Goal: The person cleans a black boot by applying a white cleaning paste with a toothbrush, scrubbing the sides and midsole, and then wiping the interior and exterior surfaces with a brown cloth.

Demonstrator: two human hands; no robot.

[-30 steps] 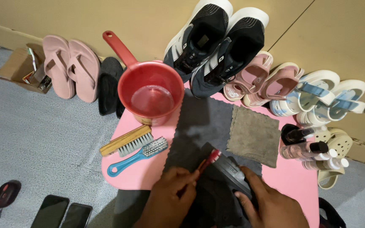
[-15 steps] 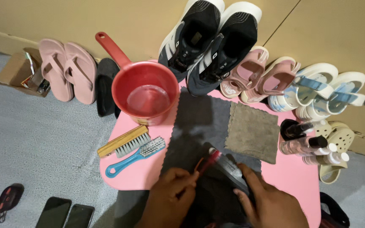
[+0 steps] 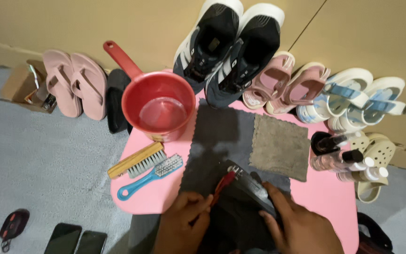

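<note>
Left hand (image 3: 184, 221): grip closed on a red toothbrush (image 3: 222, 182), head angled up and to the right onto the dark shoe (image 3: 245, 195). Right hand (image 3: 297, 226): grip clamped on the shoe's right edge, pinning it on the dark grey cloth (image 3: 217, 141).

Key relation: shoe lies between the hands, long axis running from upper left to lower right; toothbrush head meets its upper-left end. The left hand is nearer that end.

Counts on the pink bench (image 3: 156, 193): one red dipper (image 3: 158, 106) holding water, two spare brushes (wooden (image 3: 137, 160), blue-handled (image 3: 153, 175)), one brown cloth (image 3: 280, 148), several small bottles (image 3: 344, 162), number unclear.

Along the wall: one pair of black sneakers (image 3: 233, 49); sandals beside them.
</note>
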